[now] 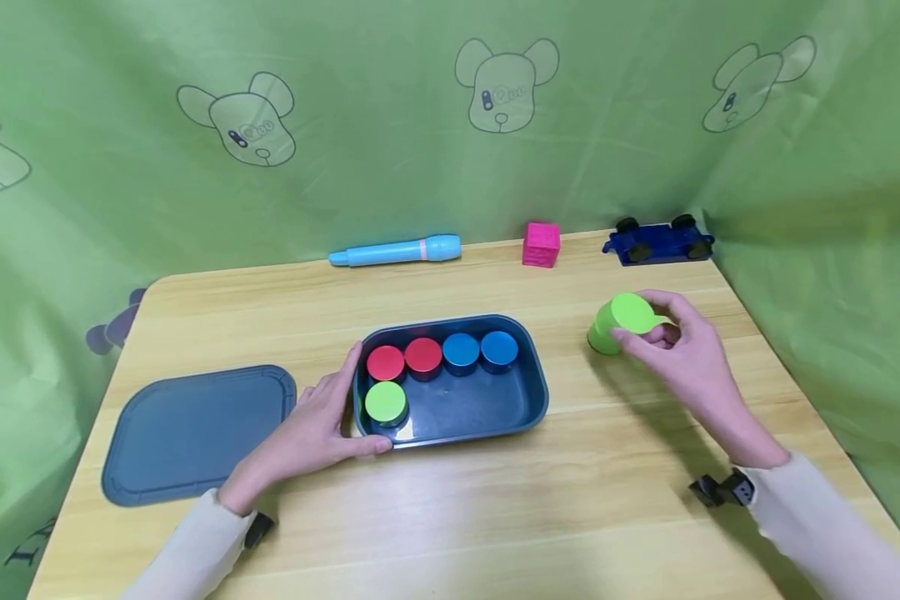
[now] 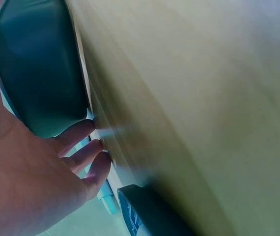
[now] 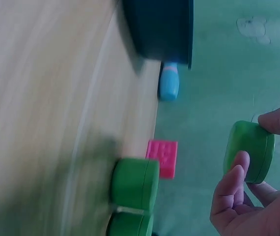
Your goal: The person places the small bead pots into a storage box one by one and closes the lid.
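My left hand (image 1: 311,429) holds the left end of a dark blue rectangular box (image 1: 528,400), thumb along its front wall and index finger up its left side. Inside, two red cylinders (image 1: 423,356) and two blue cylinders (image 1: 498,350) form a back row, with a green cylinder (image 1: 386,402) at the front left. To the right of the box, my right hand (image 1: 686,346) pinches a short green cylinder (image 3: 250,150) between thumb and fingers, raised off the table. Two more green cylinders (image 3: 135,183) stand on the table below it, mostly hidden in the head view.
A flat blue-grey lid (image 1: 198,433) lies left of the box. Along the back edge are a light blue torch-shaped stick (image 1: 397,251), a pink cube (image 1: 542,244) and a dark blue wheeled toy (image 1: 660,242). A green curtain (image 1: 390,167) hangs behind and beside the table.
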A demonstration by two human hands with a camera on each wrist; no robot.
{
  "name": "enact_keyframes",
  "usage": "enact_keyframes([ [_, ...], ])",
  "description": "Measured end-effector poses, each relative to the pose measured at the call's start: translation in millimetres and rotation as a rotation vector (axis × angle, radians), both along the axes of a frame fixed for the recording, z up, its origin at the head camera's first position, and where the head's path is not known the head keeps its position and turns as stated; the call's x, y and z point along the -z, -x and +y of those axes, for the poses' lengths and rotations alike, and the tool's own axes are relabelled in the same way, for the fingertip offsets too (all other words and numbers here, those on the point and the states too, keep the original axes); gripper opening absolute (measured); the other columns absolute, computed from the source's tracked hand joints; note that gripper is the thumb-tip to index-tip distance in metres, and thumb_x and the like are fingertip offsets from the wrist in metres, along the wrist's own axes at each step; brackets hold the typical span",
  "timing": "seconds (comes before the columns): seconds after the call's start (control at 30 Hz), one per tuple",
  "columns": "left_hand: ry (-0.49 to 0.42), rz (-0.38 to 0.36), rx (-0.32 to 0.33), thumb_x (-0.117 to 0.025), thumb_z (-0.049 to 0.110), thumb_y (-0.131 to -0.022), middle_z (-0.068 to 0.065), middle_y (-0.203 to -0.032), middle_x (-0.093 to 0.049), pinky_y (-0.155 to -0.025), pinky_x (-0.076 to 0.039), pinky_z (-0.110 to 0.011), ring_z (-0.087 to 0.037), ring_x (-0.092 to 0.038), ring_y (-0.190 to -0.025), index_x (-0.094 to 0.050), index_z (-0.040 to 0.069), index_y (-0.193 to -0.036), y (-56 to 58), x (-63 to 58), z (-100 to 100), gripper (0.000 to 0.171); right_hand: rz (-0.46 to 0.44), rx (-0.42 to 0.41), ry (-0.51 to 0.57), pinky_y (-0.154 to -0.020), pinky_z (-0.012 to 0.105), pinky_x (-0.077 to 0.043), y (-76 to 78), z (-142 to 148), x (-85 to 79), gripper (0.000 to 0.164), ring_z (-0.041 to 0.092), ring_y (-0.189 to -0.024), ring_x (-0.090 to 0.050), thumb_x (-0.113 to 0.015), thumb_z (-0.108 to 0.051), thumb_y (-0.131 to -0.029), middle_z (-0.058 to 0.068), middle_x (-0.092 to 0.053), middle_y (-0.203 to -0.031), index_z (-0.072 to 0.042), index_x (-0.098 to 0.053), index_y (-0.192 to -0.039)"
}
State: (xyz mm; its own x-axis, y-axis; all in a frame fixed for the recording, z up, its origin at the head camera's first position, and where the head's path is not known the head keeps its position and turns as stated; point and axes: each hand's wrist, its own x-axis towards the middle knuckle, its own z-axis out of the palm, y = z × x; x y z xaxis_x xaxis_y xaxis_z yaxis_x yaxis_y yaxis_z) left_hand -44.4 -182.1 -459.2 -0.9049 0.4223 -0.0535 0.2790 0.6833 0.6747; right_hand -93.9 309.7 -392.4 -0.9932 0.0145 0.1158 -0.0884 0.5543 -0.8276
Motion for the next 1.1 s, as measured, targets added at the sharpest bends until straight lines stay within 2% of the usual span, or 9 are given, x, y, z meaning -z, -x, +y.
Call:
enact_keyframes([
  [0.1, 0.001, -0.002, -0.002, -0.084, 0.072, -0.084, -0.012, -0.171, -0.040, -0.115, -0.033, -0.068, -0.038, -0.041, -0.152, 0.002, 0.024, -0.178, -0.5, -0.1, 0.0, 0.135, 0.001, -0.032, -0.023, -0.065, 0.017, -0.049, -0.4, -13.3, -2.1, 0.060, 0.013, -0.081, -0.057, -0.086, -0.017, -0.097, 0.010, -0.061, -0.098, -0.003, -0.059, -0.149],
  [0.23, 0.004, -0.006, -0.008, -0.084, 0.073, -0.084, -0.013, -0.171, -0.040, -0.114, -0.032, -0.068, -0.038, -0.042, -0.152, 0.002, 0.024, -0.177, -1.4, 0.7, -0.4, 0.136, -0.007, -0.089, -0.035, -0.067, 0.018, -0.047, -1.3, -31.8, -5.2, 0.059, 0.016, -0.083, -0.054, -0.087, -0.015, -0.095, 0.014, -0.060, -0.098, -0.001, -0.061, -0.147],
  [0.4, 0.004, -0.008, -0.010, -0.083, 0.073, -0.084, -0.012, -0.172, -0.039, -0.115, -0.032, -0.068, -0.039, -0.040, -0.153, 0.003, 0.025, -0.177, -1.9, 1.4, -0.7, 0.135, -0.022, -0.163, -0.005, -0.066, 0.020, -0.047, -3.9, -56.6, -3.4, 0.060, 0.017, -0.080, -0.054, -0.088, -0.014, -0.094, 0.014, -0.060, -0.094, -0.002, -0.061, -0.146],
  [0.6, 0.004, -0.003, -0.006, -0.084, 0.072, -0.085, -0.013, -0.172, -0.038, -0.116, -0.031, -0.068, -0.039, -0.040, -0.153, 0.002, 0.023, -0.177, -1.5, 1.2, -0.1, 0.136, -0.055, -0.253, 0.026, -0.065, 0.025, -0.048, -7.7, -86.9, 7.3, 0.061, 0.021, -0.077, -0.057, -0.091, -0.020, -0.093, 0.009, -0.060, -0.086, -0.005, -0.063, -0.144],
  [0.87, -0.005, -0.002, -0.004, -0.085, 0.071, -0.085, -0.014, -0.171, -0.040, -0.116, -0.031, -0.067, -0.038, -0.040, -0.153, 0.002, 0.024, -0.177, -0.3, 0.1, 1.2, 0.135, -0.057, -0.361, -0.032, -0.066, 0.026, -0.054, -11.3, -119.1, 19.1, 0.062, 0.021, -0.078, -0.063, -0.093, -0.018, -0.090, 0.006, -0.066, -0.093, -0.006, -0.064, -0.143],
  [1.1, 0.000, -0.004, 0.001, -0.084, 0.071, -0.085, -0.014, -0.171, -0.039, -0.115, -0.031, -0.067, -0.038, -0.040, -0.153, 0.003, 0.025, -0.177, 0.4, 1.4, 1.0, 0.135, -0.074, -0.456, -0.105, -0.068, 0.029, -0.057, -14.2, -145.6, 27.4, 0.059, 0.014, -0.075, -0.066, -0.094, -0.018, -0.089, 0.001, -0.066, -0.102, -0.007, -0.066, -0.140],
])
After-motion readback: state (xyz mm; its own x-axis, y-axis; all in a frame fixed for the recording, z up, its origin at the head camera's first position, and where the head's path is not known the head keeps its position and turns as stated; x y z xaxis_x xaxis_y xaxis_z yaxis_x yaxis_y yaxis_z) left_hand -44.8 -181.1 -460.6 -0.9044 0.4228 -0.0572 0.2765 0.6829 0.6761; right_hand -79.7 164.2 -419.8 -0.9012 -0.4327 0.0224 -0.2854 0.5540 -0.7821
